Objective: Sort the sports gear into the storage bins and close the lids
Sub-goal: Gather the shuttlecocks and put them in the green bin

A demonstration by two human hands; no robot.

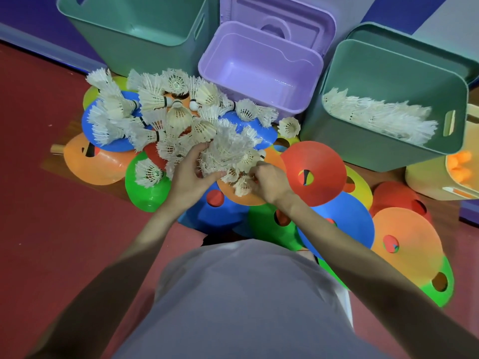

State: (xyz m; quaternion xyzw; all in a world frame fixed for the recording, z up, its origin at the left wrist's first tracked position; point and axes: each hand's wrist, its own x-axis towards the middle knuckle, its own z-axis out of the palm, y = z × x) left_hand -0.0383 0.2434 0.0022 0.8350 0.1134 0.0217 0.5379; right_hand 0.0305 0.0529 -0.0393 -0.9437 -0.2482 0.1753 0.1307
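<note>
Nearest the body, both hands work one clump: left hand (190, 174) and right hand (269, 181) have fingers curled round a bunch of shuttlecocks (230, 156), gathered above the coloured disc cones (315, 172) on the floor. Best to keep the bunch cupped from below so feathers don't snag or spill. Farther off, the right green bin (363, 141) already holds shuttlecocks, the likely drop point; the purple bin (259, 66) sits open.
</note>
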